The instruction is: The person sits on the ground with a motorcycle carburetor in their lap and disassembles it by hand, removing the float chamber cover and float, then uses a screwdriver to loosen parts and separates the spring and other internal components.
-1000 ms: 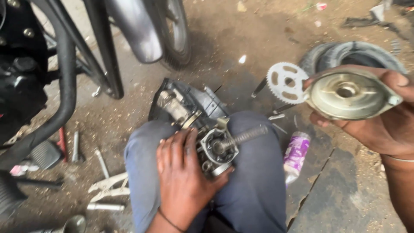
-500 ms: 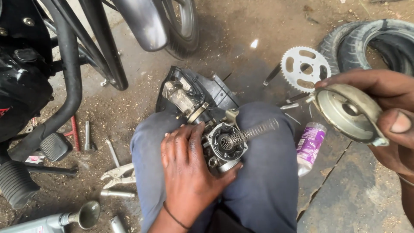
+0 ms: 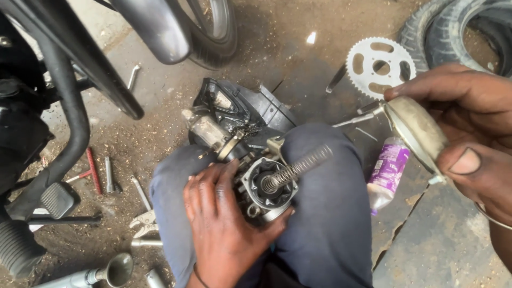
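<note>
While the left hand (image 3: 224, 234) is clamping its fingers around the grey metal carburetor body (image 3: 261, 186) on the person's lap, a coil spring (image 3: 296, 168) is sticking out of its round opening, and the long axis of the spring is pointing to the far right. The right hand (image 3: 469, 138) is gripping a dull round metal cover (image 3: 418, 130) by its rim, on the right, tilted nearly edge-on. A purple bottle (image 3: 386, 170) is lying just beside the knee, and a white sprocket (image 3: 380, 66) is lying farther away. Bare ground is staying open between both hands.
</note>
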